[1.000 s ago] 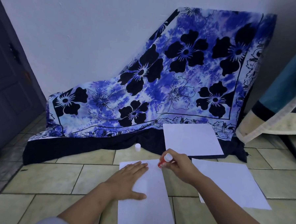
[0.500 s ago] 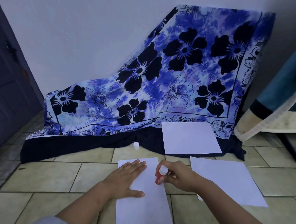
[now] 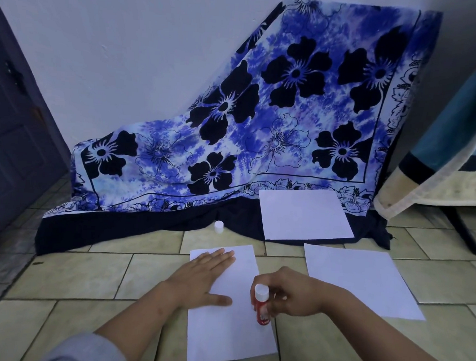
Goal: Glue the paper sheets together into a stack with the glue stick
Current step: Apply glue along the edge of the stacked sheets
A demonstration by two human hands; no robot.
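Note:
A white paper sheet point(image 3: 228, 334) lies on the tiled floor right in front of me. My left hand point(image 3: 201, 280) presses flat on its upper left part, fingers spread. My right hand point(image 3: 291, 293) grips a red glue stick point(image 3: 261, 305) with a white end up, its lower end touching the sheet's right edge. A second sheet point(image 3: 361, 280) lies to the right on the floor. A third sheet point(image 3: 304, 214) rests further back on the cloth's dark border. The white cap point(image 3: 218, 226) stands on the floor beyond the near sheet.
A blue floral cloth point(image 3: 261, 132) drapes from the wall down onto the floor. A dark door point(image 3: 10, 129) stands at the left. A striped blanket point(image 3: 448, 152) hangs over a stand at the right, with a dark leg point(image 3: 463, 233) on the tiles.
My right hand has drawn the glue stick down the sheet's right edge, from its top corner toward me. The left hand has stayed flat on the sheet.

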